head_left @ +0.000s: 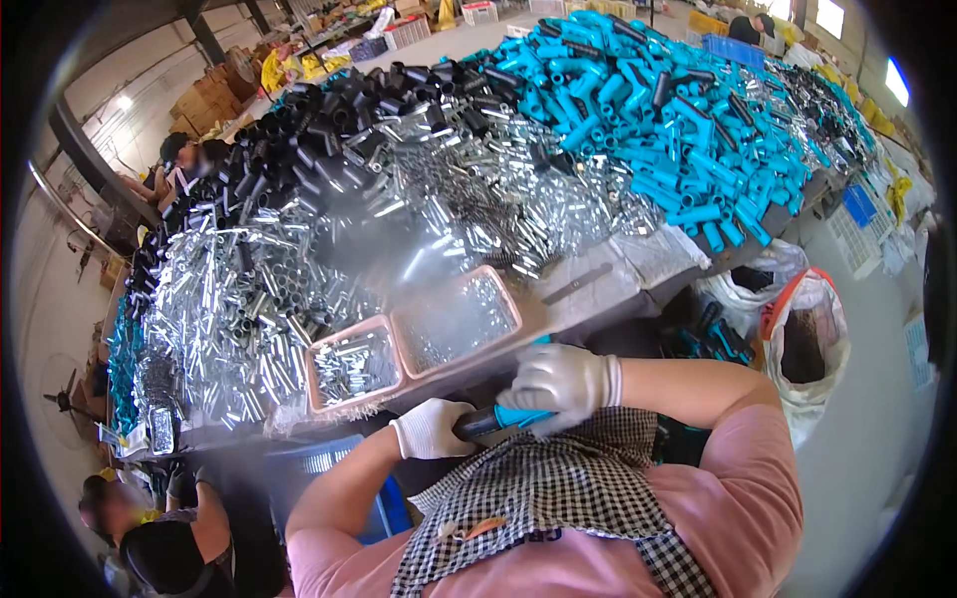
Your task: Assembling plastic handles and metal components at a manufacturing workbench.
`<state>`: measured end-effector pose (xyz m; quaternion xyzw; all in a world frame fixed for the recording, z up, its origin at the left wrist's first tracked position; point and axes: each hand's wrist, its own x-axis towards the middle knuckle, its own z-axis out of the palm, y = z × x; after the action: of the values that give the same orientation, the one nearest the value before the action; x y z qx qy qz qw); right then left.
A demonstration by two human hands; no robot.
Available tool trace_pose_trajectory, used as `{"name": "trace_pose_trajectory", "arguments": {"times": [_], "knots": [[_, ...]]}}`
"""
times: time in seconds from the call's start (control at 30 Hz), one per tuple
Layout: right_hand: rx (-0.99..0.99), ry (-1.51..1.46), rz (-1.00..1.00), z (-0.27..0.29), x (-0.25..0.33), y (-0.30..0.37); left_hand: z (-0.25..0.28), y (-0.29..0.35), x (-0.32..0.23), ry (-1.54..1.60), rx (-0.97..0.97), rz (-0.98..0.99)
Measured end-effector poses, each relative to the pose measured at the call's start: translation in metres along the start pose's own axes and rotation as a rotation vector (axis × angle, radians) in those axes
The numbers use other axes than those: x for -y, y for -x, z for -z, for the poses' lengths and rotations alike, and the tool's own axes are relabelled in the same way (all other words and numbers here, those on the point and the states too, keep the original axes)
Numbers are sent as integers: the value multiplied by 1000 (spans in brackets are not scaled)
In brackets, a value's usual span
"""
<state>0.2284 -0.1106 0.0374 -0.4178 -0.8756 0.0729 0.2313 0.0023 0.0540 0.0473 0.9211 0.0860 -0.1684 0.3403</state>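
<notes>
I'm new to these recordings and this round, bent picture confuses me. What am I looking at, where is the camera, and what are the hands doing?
There is no machine here. A person wears a wide-angle camera on the head, looking down, so the pink sleeves and checked apron at the bottom are the wearer's own, and straight edges curve near the rim.

Both hands wear white gloves. The left hand grips the black end of a short handle-like part, and the right hand wraps around its blue end, just above the apron.

In front is a long table heaped with parts: shiny metal tubes, black plastic tubes and blue plastic tubes. Two pink trays near the table edge hold small metal pieces. To the right stands an open white sack. Other people work at the left edge.
</notes>
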Motion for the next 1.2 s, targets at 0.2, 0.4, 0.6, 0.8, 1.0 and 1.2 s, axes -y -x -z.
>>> {"name": "trace_pose_trajectory", "arguments": {"times": [0.2,0.4,0.6,0.8,1.0,1.2], "knots": [[-359,-1806,-887,-42,31,-16,-2,-14,33,-668,-587,-107],[-571,-809,-529,-38,49,-36,47,-44,26,-613,-1538,166],[-136,-126,-139,-28,6,-24,28,-60,3,1268,-879,-84],[-41,675,-1122,64,-129,98,21,-25,14,863,-349,-120],[149,738,-1190,60,-208,162,-26,-21,23,975,-192,-52],[202,439,-1277,89,-202,154,-45,-31,20,802,-197,-108]]}}
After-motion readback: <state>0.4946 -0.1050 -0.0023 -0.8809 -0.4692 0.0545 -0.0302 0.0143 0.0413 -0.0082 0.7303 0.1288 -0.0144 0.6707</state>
